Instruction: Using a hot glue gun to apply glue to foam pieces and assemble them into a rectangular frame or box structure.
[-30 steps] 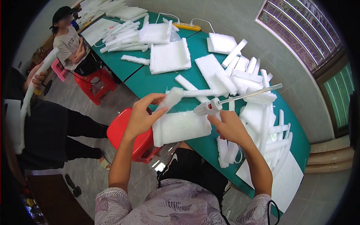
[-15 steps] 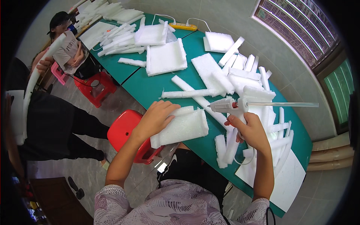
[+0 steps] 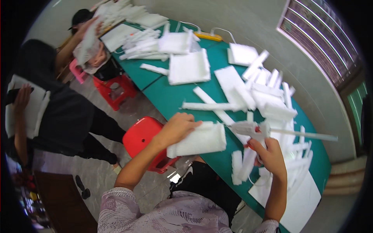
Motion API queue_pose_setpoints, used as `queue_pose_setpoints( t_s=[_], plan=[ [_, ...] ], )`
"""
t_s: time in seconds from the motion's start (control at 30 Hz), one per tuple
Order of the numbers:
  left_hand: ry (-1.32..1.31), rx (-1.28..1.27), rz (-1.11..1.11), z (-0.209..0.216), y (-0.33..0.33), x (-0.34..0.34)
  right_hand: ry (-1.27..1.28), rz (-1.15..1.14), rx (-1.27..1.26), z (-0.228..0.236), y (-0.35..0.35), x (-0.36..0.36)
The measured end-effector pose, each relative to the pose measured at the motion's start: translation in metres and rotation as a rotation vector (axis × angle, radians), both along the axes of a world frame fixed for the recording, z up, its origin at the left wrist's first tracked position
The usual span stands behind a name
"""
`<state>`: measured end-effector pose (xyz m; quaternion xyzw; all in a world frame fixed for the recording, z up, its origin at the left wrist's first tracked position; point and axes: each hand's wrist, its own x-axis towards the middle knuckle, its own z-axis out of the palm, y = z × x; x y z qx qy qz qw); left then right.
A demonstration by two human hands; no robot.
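Observation:
My left hand [image 3: 179,129] is closed on a white foam piece [image 3: 200,140], thumb and fingers gripping its upper left side. The piece is held at the near edge of the green table and has a raised rim along its right end. In my right hand [image 3: 271,156] is a white hot glue gun [image 3: 248,129], its fingers wrapped round the handle and trigger. A long clear glue stick [image 3: 307,134] juts from the gun's back. The nozzle points left, close to the foam piece's upper right corner; whether they touch I cannot tell.
White foam strips and panels [image 3: 189,68] lie over the green table [image 3: 159,95]. A yellow power strip [image 3: 209,36] sits at the wall. Red stools [image 3: 140,138] stand left of the table. A co-worker [image 3: 58,101] in black carries foam; another person sits behind.
The whole view has shifted, so the table appears further right and lower. Both my hands keep their grips. The co-worker has moved, with an arm raised holding white foam before the seated person.

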<state>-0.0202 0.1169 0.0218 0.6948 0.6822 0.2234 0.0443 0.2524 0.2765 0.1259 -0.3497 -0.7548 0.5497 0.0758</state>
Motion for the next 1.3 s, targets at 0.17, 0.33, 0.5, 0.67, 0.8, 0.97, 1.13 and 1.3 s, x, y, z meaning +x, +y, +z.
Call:
queue_pose_setpoints(
  t_s=[0.17,0.33,0.5,0.67,0.8,0.97,1.13,1.3],
  plan=[
    [0.140,-0.064,0.009,-0.002,0.005,-0.001,0.010,-0.040,-0.072,0.002,-0.001,0.003],
    [0.099,-0.034,0.004,0.012,0.001,-0.008,0.040,-0.052,-0.088,0.002,0.001,0.008],
    [-0.084,0.278,0.158,0.045,0.003,-0.074,0.081,-0.096,-0.115,0.005,0.001,0.032],
    [0.146,0.229,0.493,-0.012,0.017,-0.227,0.085,-0.186,-0.128,0.006,0.000,0.044],
    [0.476,0.044,0.497,-0.029,0.051,-0.272,0.064,-0.215,-0.128,0.002,0.006,0.051],
    [0.609,0.318,0.494,0.006,0.013,-0.303,0.076,-0.164,-0.179,0.002,0.014,0.044],
    [0.143,0.644,0.738,0.070,-0.046,-0.196,0.167,0.055,-0.303,0.004,0.005,0.023],
    [-0.148,0.559,0.813,0.034,-0.126,-0.134,-0.010,0.373,-0.177,-0.019,-0.030,-0.034]
  ],
)
